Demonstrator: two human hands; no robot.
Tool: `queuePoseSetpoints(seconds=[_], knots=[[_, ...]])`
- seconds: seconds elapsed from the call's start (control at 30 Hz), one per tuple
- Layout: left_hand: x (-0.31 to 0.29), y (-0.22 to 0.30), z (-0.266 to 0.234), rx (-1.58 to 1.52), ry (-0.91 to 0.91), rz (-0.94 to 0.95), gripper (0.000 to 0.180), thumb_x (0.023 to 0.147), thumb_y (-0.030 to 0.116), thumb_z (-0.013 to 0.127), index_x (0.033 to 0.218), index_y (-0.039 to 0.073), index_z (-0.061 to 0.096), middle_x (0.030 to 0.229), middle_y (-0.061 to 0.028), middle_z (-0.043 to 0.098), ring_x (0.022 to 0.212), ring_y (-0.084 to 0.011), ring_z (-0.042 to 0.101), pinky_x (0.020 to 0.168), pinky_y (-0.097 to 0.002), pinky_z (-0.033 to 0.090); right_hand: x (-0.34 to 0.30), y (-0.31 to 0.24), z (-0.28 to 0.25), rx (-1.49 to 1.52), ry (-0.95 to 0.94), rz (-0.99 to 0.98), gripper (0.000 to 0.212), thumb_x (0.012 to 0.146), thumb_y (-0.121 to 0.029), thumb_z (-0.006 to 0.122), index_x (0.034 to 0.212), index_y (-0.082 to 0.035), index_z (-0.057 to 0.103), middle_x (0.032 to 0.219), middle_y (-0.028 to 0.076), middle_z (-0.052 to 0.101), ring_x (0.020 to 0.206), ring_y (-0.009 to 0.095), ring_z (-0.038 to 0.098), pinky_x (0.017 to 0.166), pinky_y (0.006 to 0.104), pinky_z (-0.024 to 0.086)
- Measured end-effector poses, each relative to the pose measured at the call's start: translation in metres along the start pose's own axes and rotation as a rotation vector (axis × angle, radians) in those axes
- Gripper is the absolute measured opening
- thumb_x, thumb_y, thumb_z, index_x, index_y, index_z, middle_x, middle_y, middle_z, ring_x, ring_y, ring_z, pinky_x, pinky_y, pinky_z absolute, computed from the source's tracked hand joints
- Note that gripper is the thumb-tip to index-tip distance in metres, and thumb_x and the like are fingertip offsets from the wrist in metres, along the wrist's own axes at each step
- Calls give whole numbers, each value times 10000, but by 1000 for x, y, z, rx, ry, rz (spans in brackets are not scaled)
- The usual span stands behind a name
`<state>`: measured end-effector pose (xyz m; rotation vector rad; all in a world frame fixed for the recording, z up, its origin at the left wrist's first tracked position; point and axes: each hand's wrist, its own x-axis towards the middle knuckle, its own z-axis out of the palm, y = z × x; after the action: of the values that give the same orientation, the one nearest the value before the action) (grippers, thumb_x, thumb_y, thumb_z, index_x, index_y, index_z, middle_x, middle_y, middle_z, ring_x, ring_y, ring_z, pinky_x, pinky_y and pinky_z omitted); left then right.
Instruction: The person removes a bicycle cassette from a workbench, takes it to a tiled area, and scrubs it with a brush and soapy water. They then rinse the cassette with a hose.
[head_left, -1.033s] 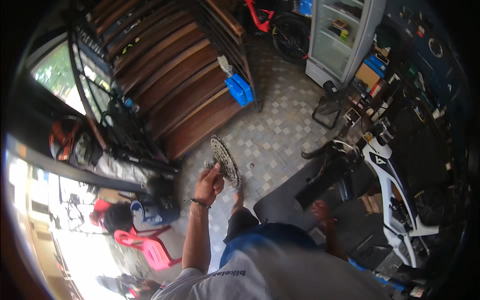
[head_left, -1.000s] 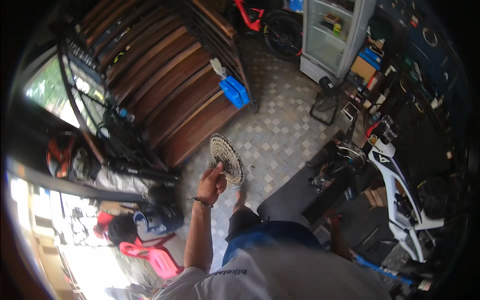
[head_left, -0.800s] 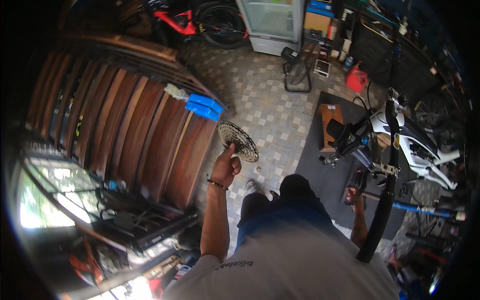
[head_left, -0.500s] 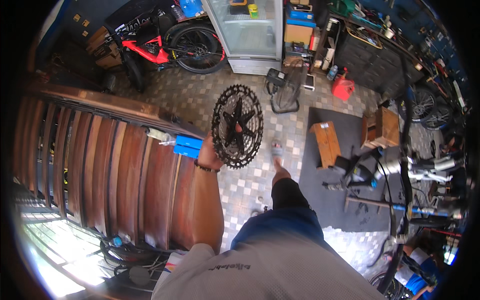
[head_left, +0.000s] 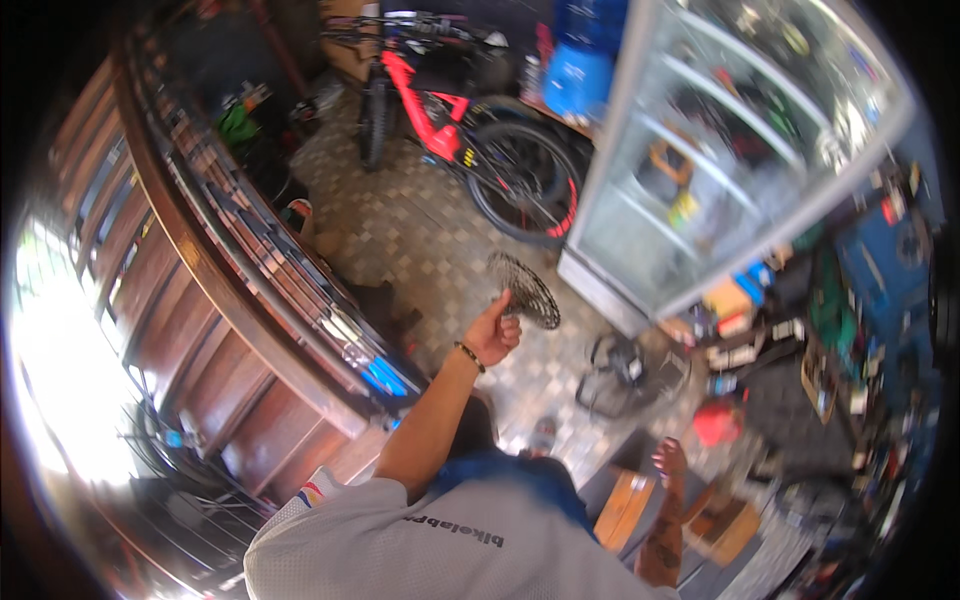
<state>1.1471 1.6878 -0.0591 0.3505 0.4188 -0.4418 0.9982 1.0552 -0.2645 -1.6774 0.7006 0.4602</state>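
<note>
A dark bicycle cassette [head_left: 528,293], a round stack of toothed sprockets, is in my left hand [head_left: 492,334]. That hand is stretched out ahead of me, closed at the cassette's near edge with the thumb up along it. The cassette is tilted, so it shows as a narrow oval above the tiled floor. A dark beaded bracelet [head_left: 470,357] circles my left wrist. My right hand [head_left: 670,459] hangs out to the right, somewhat blurred, its fingers loosely bent and apart with nothing seen in them. The red jug [head_left: 717,423] appears close beside it in the picture.
A wooden railing [head_left: 190,250] with slats runs along the left. Ahead stand a red bicycle [head_left: 425,125] and a tall glass-door cabinet [head_left: 640,200]. A black stand-like object [head_left: 612,375] is on the floor. Wooden boxes [head_left: 722,525] lie at lower right; a cluttered bench lines the right.
My view has swung left, toward the railing and bicycle. My left hand still holds the cassette, now turned more edge-on and farther out. My right hand has come into view at the right.
</note>
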Motion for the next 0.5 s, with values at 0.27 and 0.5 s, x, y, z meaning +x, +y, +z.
queuePoseSetpoints(seconds=[0.27,0.5], knots=[[113,250,-99,-375,294,425,352,966,580,708,969,266,549,675,45,438,604,-108,448,507,-238,330,166,-298,105,-130,108,39,289,989,-262,636,1230,-101,639,794,11,603,546,128,574,412,279,412],[117,502,-101,-256,-182,824,564,1033,550,591,1280,43,592,509,88,349,407,-64,291,402,-237,251,255,-383,408,-547,-361,206,187,958,-231,671,1097,-108,647,715,-7,556,497,120,530,397,276,382]])
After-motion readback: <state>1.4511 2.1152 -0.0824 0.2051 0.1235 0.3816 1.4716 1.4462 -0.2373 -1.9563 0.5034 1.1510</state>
